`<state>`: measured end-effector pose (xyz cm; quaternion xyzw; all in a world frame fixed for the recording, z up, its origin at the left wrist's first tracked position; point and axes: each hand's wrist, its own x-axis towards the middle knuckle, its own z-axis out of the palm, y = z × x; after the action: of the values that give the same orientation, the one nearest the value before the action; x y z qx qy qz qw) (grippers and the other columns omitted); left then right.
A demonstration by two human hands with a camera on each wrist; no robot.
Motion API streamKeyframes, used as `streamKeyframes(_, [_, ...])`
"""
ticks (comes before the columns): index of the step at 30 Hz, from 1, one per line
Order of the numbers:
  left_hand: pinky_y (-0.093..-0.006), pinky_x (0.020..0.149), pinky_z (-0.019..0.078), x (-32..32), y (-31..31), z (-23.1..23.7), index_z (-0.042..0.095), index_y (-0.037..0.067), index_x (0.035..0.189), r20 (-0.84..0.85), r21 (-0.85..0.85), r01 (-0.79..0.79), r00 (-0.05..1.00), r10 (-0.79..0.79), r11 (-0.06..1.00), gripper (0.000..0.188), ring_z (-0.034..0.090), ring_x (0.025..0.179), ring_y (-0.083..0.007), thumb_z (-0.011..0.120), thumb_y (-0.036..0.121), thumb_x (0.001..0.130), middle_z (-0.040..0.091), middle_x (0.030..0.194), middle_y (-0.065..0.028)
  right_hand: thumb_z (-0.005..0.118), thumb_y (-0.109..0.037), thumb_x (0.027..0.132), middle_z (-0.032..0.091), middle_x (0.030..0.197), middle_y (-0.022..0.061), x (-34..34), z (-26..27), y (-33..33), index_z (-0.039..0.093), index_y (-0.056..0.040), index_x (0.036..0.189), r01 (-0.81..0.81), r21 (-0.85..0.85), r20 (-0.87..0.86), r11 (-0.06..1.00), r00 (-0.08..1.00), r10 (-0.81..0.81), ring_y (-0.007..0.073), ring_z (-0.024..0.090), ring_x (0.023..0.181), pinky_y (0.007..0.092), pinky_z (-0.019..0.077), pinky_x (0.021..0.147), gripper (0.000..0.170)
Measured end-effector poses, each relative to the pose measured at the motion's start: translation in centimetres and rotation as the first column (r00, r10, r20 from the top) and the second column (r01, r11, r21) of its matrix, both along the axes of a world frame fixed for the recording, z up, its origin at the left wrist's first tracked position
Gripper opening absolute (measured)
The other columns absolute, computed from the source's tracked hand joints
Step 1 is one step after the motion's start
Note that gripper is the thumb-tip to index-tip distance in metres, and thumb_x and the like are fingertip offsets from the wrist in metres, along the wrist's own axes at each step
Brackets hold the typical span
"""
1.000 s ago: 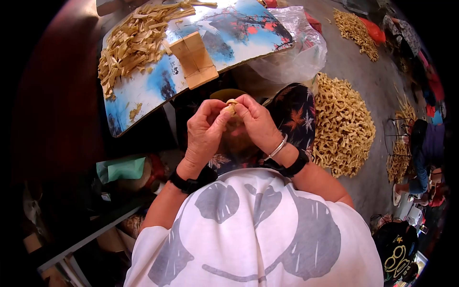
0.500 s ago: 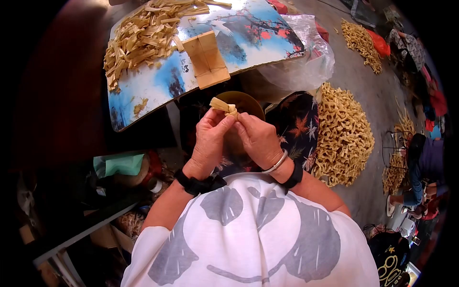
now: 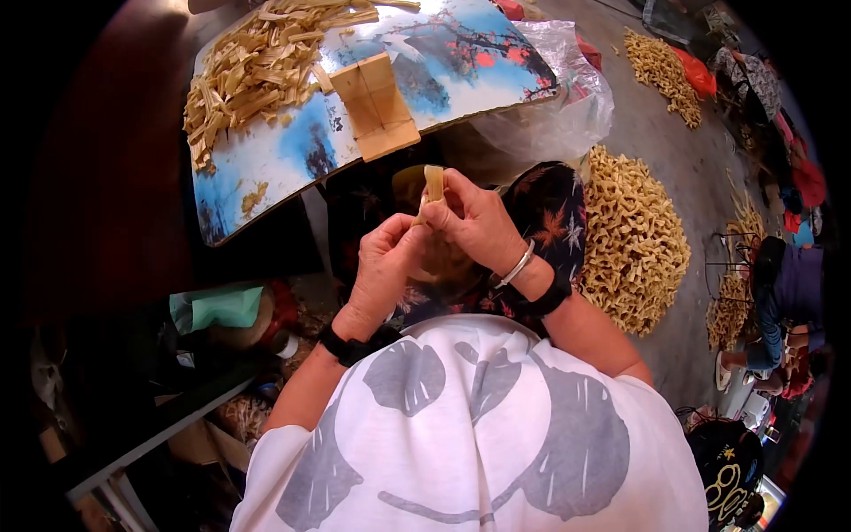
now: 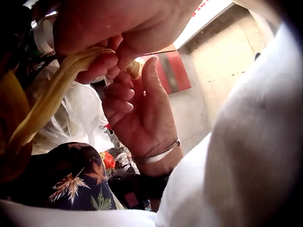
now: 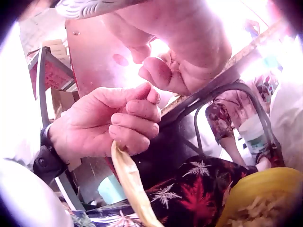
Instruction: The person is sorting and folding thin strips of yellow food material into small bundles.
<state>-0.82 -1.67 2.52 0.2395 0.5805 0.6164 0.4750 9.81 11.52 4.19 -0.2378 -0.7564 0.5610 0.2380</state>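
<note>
Above the lap, the left hand (image 3: 383, 266) and right hand (image 3: 483, 222) meet and pinch a pale yellow strip (image 3: 433, 182), whose flat end stands up over the fingertips in the head view. A long tail of strip (image 5: 134, 187) hangs from under the curled fingers of the left hand (image 5: 111, 120) in the right wrist view. Seen from the left wrist, a strip (image 4: 52, 97) runs down leftward, and a small pale piece (image 4: 136, 68) shows near the right hand's (image 4: 142, 113) thumb. The fingers hide most of the part held between the hands.
A painted board (image 3: 292, 168) holds a heap of strips (image 3: 257, 71) and a wooden stand (image 3: 374, 102). On the floor at the right lies a big pile of knotted pieces (image 3: 634, 244), near a clear plastic bag (image 3: 567, 97). A yellow bowl (image 5: 236, 189) of pieces sits by the lap.
The strip end, which pointed up and left half a second ago, now stands upright near the right fingers. The right hand has risen slightly; the left hand sits a little lower.
</note>
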Motion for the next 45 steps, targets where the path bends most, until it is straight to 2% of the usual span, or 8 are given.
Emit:
streamKeyframes(9, [-0.0196,0.047,0.023,-1.9,-2.0,2.6,0.061,0.003,0.089,0.378,-0.009,0.117,0.92,-0.105,0.993,0.024,0.026,0.05,-0.0019,0.054,0.023,0.101,0.033,0.06,0.009,0.074,-0.012,0.084,0.059,0.072,-0.0039,-1.5,-1.0,2.0,0.06,-0.0043,0.081,-0.014,-0.483,-0.125,0.876,0.991,-0.053,0.0028,0.051,0.064,0.0211,0.0425,0.056,0.016])
streamKeyframes(14, [-0.02,0.05,0.0294,-4.6,0.1,3.8,0.063,0.004,0.091,0.127,0.001,0.05,0.991,-0.05,0.999,0.014,0.035,0.055,-0.0018,0.06,0.016,0.097,0.043,0.064,0.0076,0.071,-0.017,0.089,0.058,0.072,-0.0054,-3.7,2.4,3.3,0.064,-0.0048,0.087,-0.007,-0.569,-0.035,0.822,0.999,-0.016,0.0023,0.05,0.063,0.0193,0.0406,0.056,0.014])
streamKeyframes(20, [-0.0277,0.058,0.043,-10.3,5.7,7.2,0.065,-0.001,0.089,-0.725,0.13,-0.187,0.652,0.222,0.974,0.013,0.051,0.06,-0.0122,0.063,0.012,0.092,0.057,0.065,-0.0079,0.062,-0.022,0.097,0.058,0.064,0.0001,-8.8,4.3,7.3,0.064,-0.0012,0.09,0.02,-0.129,-0.216,0.991,0.975,-0.048,0.0069,0.053,0.055,0.0256,0.0428,0.051,0.022])
streamKeyframes(30, [-0.0269,0.055,0.042,-14.5,9.7,2.2,0.069,0.001,0.092,-0.821,0.199,-0.2,0.501,0.274,0.959,0.017,0.051,0.059,-0.0073,0.062,0.017,0.094,0.054,0.061,-0.0012,0.062,-0.017,0.088,0.064,0.086,0.0169,-12.6,0.1,8.9,0.059,-0.0056,0.094,0.233,0.598,-0.08,0.767,0.969,-0.232,0.0389,0.062,0.082,0.0479,0.0493,0.069,0.013])
streamKeyframes(33, [-0.0329,0.061,0.0479,-15.1,9.5,1.7,0.067,0.0,0.088,-0.767,0.154,-0.322,0.557,0.318,0.934,0.015,0.062,0.064,-0.0201,0.063,0.014,0.091,0.066,0.071,-0.0123,0.063,-0.019,0.088,0.065,0.085,0.0169,-12.1,-0.8,9.5,0.059,-0.0062,0.096,0.205,0.696,-0.018,0.688,0.963,-0.268,0.039,0.063,0.08,0.0476,0.0498,0.068,0.015])
streamKeyframes(36, [-0.0221,0.051,0.0358,-14.9,8.3,1.9,0.07,0.001,0.091,-0.625,0.185,-0.309,0.696,0.354,0.933,0.02,0.045,0.056,-0.0046,0.061,0.018,0.096,0.052,0.066,0.0041,0.063,-0.02,0.09,0.066,0.084,0.0175,-10.9,-0.5,10.1,0.059,-0.0063,0.1,0.131,0.541,0.037,0.831,0.983,-0.179,0.0397,0.063,0.076,0.0465,0.0507,0.066,0.017])
streamKeyframes(38, [-0.0184,0.048,0.0284,-13.8,6.9,3.3,0.066,0.002,0.099,-0.142,0.127,-0.248,0.954,0.265,0.96,0.016,0.035,0.053,-0.0011,0.06,0.016,0.097,0.044,0.066,0.0082,0.064,-0.022,0.092,0.067,0.077,0.0125,-9.6,-0.2,9.9,0.058,-0.0045,0.102,0.082,0.277,0.003,0.957,0.996,-0.086,0.0286,0.065,0.065,0.0386,0.0504,0.06,0.021])
streamKeyframes(45, [-0.0171,0.048,0.0295,-6.2,5.2,4.6,0.06,0.006,0.104,0.312,0.157,-0.133,0.947,0.079,0.979,0.01,0.036,0.053,-0.002,0.061,0.013,0.096,0.05,0.073,0.0044,0.058,-0.026,0.1,0.058,0.072,-0.0017,-4.8,1.9,4.2,0.058,-0.0057,0.102,-0.105,-0.419,-0.097,0.902,0.993,0.071,0.0042,0.05,0.056,0.0188,0.0402,0.05,0.02])
